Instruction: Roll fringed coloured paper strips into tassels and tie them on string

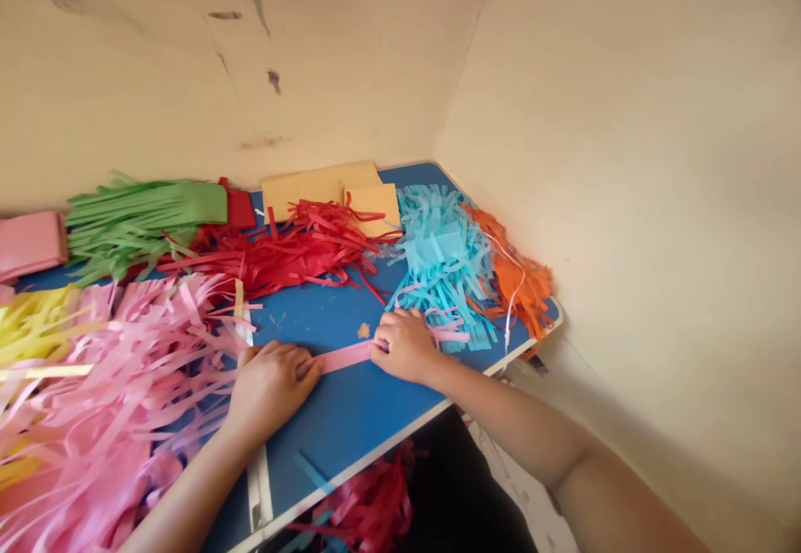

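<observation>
Strip [346,358] of pink, flat and fairly straight, spans the gap between two hands just below the middle of the frame, over bare blue surface [350,419]. Left hand [268,382] grips its left end, thumb and fingers closed narrowly on it; right hand [406,344] pinches its right end, fingers curled in. Beyond the right hand, lilac tails [449,329] spread beside the edge of the blue fringe [438,244]; whether they join the strip I cannot tell. A small tan scrap [364,330] lies just above the strip.

Pink fringe [131,378] fills the lower left of the frame, near the left hand, with yellow fringe [37,319] against it at the left edge. Above sit folded pink paper [31,244] at the far left and green fringe [143,211] next to it. Red fringe [294,253] runs across the centre, in front of tan paper [316,188]. Right of centre, orange fringe [522,282] touches the blue one, and a white string [516,296] hangs down by it. At bottom centre, below the surface's near edge, lies a red bunch [372,503].
</observation>
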Tool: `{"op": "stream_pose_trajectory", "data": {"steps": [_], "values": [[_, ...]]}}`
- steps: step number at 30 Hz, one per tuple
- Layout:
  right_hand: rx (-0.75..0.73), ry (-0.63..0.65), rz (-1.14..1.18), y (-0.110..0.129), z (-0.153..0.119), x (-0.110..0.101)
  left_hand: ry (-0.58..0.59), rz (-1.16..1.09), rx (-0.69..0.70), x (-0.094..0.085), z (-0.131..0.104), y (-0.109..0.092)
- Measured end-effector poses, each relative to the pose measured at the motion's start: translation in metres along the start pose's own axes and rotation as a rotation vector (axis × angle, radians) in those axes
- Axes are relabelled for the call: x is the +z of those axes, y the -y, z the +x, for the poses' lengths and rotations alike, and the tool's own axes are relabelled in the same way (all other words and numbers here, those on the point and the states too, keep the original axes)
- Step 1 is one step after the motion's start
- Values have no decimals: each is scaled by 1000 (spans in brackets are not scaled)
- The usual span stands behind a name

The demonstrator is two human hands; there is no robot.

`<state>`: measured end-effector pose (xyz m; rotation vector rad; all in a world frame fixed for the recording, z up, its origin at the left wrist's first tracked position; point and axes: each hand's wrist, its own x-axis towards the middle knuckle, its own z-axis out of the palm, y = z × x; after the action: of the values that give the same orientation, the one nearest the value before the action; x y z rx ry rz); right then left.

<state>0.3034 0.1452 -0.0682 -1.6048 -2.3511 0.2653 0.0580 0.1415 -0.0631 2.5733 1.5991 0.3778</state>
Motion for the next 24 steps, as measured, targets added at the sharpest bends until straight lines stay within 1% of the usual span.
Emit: {"op": "stream_pose_trajectory", "data": {"steps": [2, 3, 5, 6, 7, 8, 10, 11, 12, 16, 18, 19, 22, 24], "values": [[19, 6, 5, -2, 1, -4, -28, 14, -30, -1, -1, 0], [43, -16, -4, -2, 0, -8, -62, 30, -39, -2, -2, -1], [97, -122, -59, 2, -4, -16, -141, 80, 4, -5, -3, -4], [83, -179, -92, 5, -7, -19, -173, 109, 59, -8, -4, -6], [17, -211, -117, 9, -10, -21, -190, 136, 125, -10, -4, -8], [-83, -212, -131, 13, -13, -21, -194, 160, 190, -13, -5, -11], [-295, -145, -126, 19, -17, -18, -194, 183, 277, -16, -7, -17], [-375, -105, -121, 19, -17, -14, -202, 187, 294, -17, -8, -20], [-426, -82, -123, 17, -15, -11, -211, 187, 298, -17, -10, -23], [-566, -63, -143, -1, 2, -4, -234, 174, 268, -14, -12, -28], [-582, -49, -133, -7, 11, -6, -223, 150, 240, -13, -10, -28], [-565, -34, -123, -7, 14, -8, -213, 136, 224, -12, -9, -28], [-462, -7, -128, 3, 18, -13, -209, 118, 185, -13, -4, -27], [-429, -26, -156, 13, 16, -12, -232, 131, 172, -13, -4, -28]]}}
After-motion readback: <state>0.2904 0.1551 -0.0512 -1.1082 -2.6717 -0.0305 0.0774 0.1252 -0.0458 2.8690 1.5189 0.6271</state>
